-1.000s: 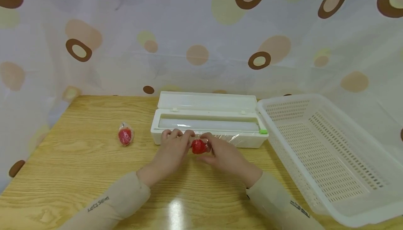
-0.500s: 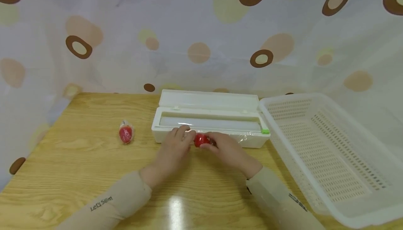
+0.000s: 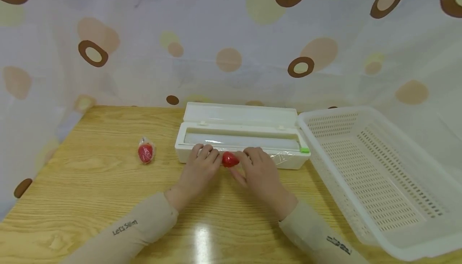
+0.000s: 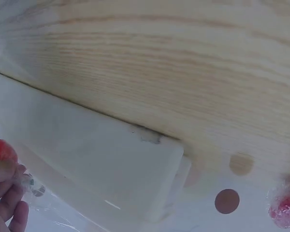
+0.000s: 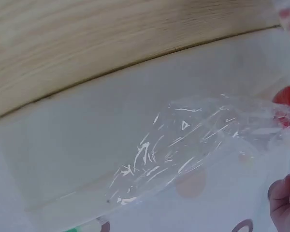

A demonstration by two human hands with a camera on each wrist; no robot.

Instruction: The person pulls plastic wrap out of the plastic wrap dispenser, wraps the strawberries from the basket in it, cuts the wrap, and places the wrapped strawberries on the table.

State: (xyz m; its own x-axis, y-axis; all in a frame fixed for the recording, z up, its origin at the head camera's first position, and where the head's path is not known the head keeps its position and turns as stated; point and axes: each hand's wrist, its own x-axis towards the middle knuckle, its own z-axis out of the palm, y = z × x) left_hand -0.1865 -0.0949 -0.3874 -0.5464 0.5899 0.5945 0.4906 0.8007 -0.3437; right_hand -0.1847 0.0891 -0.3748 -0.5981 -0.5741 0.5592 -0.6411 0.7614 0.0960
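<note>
In the head view a red strawberry [image 3: 230,159] in clear plastic film is between both hands, in front of the white film dispenser [image 3: 238,129]. My left hand [image 3: 200,171] grips its left side, with curled fingers; the left wrist view shows a fingertip against the red strawberry [image 4: 2,151] and crumpled film beside it. My right hand [image 3: 261,175] has thumb and index finger about the right side. A loose sheet of plastic film [image 5: 183,140] stretches from the strawberry along the dispenser's front. The strawberry's underside is hidden.
Another wrapped strawberry [image 3: 146,153] lies on the wooden table [image 3: 108,183] to the left. The dispenser's lid [image 3: 240,113] stands raised; a green slider [image 3: 304,150] is at its right end. A white perforated basket [image 3: 375,232] stands at right, a patterned curtain [image 3: 202,75] behind.
The strawberry has moved slightly away and to the right, up against the dispenser's front. The right hand's fingers have shifted and spread around it. The left hand stays beside it.
</note>
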